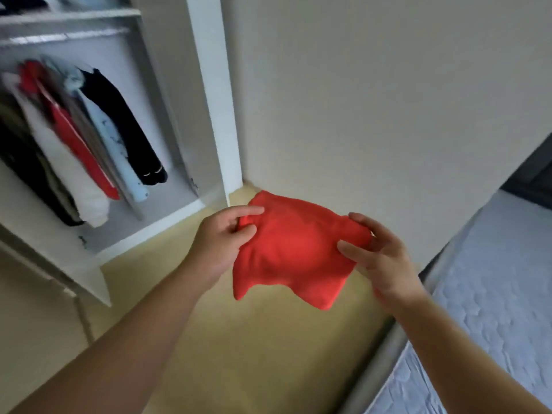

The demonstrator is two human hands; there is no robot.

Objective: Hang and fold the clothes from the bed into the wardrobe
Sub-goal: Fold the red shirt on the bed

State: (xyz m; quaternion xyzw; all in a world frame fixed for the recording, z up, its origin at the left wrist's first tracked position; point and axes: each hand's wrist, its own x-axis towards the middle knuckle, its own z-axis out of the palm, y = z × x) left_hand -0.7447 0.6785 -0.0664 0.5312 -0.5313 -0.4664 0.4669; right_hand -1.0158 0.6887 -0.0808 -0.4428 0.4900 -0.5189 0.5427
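Cloth: folded red garment (292, 252), held in the air between both hands, above the floor (254, 354), between wardrobe and bed.
Left hand (221, 243): fingers curled, pinching the cloth's left edge.
Right hand (382, 261): thumb and fingers gripping the cloth's right edge.
Wardrobe (209, 85): open, left of the cloth, well apart from it.
Rail (59, 37): carries hung clothes (89, 144) in black, pale blue, red and white; blurred.
Shelf (68, 16): above the rail; dark items, too blurred to identify.
Door (74, 264): white, swung out low on the left.
Wall (373, 100): plain, directly behind the cloth.
Bed (493, 294): right side, pale quilted cover.
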